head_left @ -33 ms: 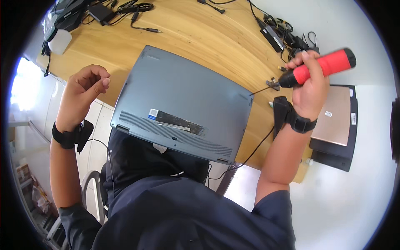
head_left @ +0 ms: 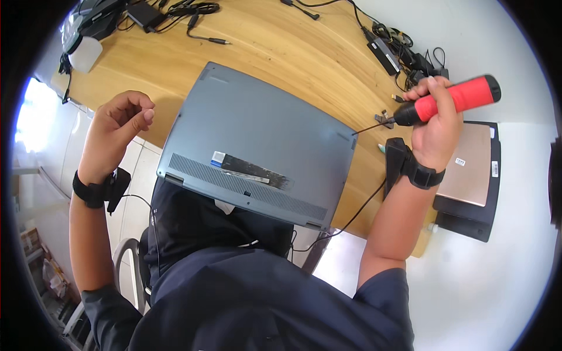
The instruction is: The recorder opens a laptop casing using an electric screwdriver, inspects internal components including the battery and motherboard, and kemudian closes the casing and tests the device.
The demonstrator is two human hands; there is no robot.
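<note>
A grey laptop (head_left: 263, 123) lies underside up, partly on the wooden table and partly over my lap. Its base shows a long vent strip and a worn dark label (head_left: 257, 171). My right hand (head_left: 438, 126) is wrapped round a red and black electric screwdriver (head_left: 453, 99). The driver's thin bit points left and down, its tip at the laptop's far right corner, by a small slot; whether it sits in a screw cannot be made out. My left hand (head_left: 122, 123) hovers left of the laptop, apart from it, fingers curled with thumb and forefinger together. Anything between them is hidden.
Black adapters and cables (head_left: 146, 16) lie at the far left, near a white round container (head_left: 85, 54). Another adapter (head_left: 383, 55) with coiled cables sits at the far right. Stacked laptops (head_left: 468, 164) rest beyond my right wrist. Thin cables run from both wrist straps.
</note>
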